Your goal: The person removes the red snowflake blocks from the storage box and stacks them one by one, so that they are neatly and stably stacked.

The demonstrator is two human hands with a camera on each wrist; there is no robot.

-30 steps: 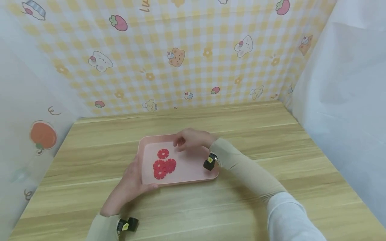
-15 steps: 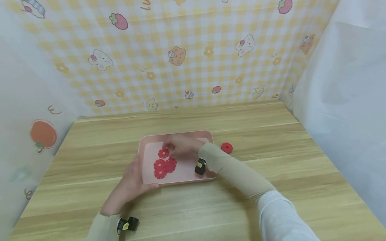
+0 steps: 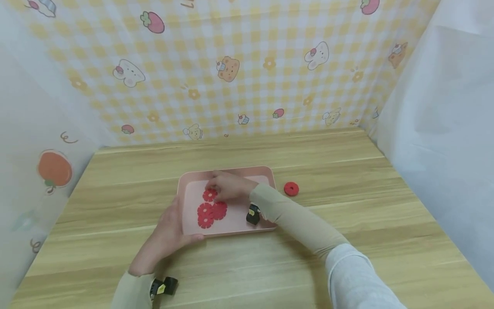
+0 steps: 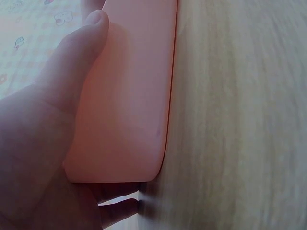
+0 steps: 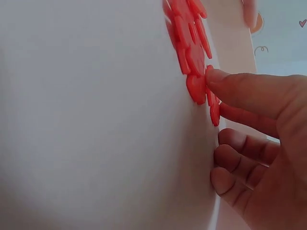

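A shallow pink tray [image 3: 243, 221] lies on the table. At its left end my left hand [image 3: 167, 231] holds it, thumb along the near wall and fingers round the left side; the left wrist view shows the thumb on the outer wall [image 4: 129, 96]. Inside the tray my right hand [image 3: 233, 186] pinches a red notched disc [image 3: 210, 195] between thumb and forefinger. In the right wrist view this disc [image 5: 215, 115] stands close to the tray floor, the other fingers resting near the far wall. Several more red notched discs [image 3: 205, 220] lie overlapping just nearer to me.
Outside the tray, to its right, a red notched ring-shaped piece [image 3: 291, 189] lies on the wood-grain table [image 3: 347, 206]. A yellow checked cloth [image 3: 251, 64] hangs behind the table, and white sheets [image 3: 436, 107] hang at both sides.
My right hand has moved left and down from the tray's far middle to the upper red disc. The red piece right of the tray, earlier hidden, has come into sight. The left hand stays put.
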